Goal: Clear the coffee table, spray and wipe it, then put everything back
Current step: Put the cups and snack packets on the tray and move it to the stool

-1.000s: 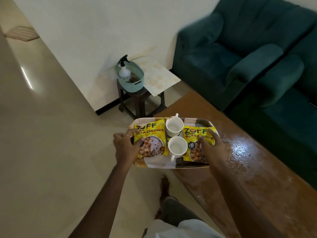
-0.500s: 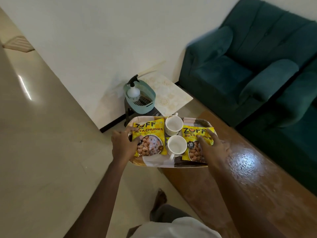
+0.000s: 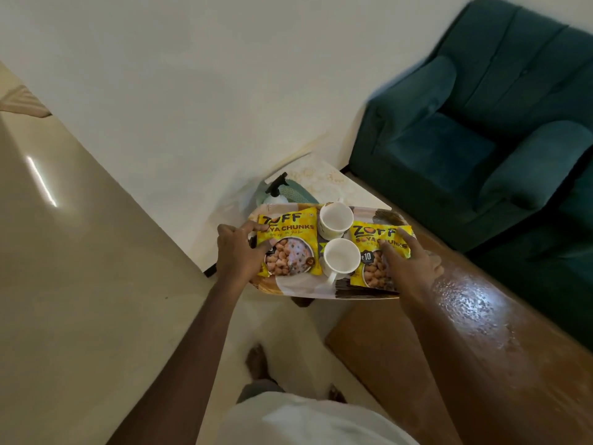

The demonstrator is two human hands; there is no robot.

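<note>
**Tray in the air at the worktop's end**

Both hands are gripping the tray, its long axis running left to right. The left hand is closing on the left edge, the right hand on the right, thumbs pressing the soya chunks packets. Two white cups are sitting between them, beside the wet wooden worktop.

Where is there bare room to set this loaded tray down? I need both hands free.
The coffee table is bare and glossy from its near corner back along the green sofa. The pale slab beyond the tray is partly free but narrow, with the spray bottle beside it.
</note>
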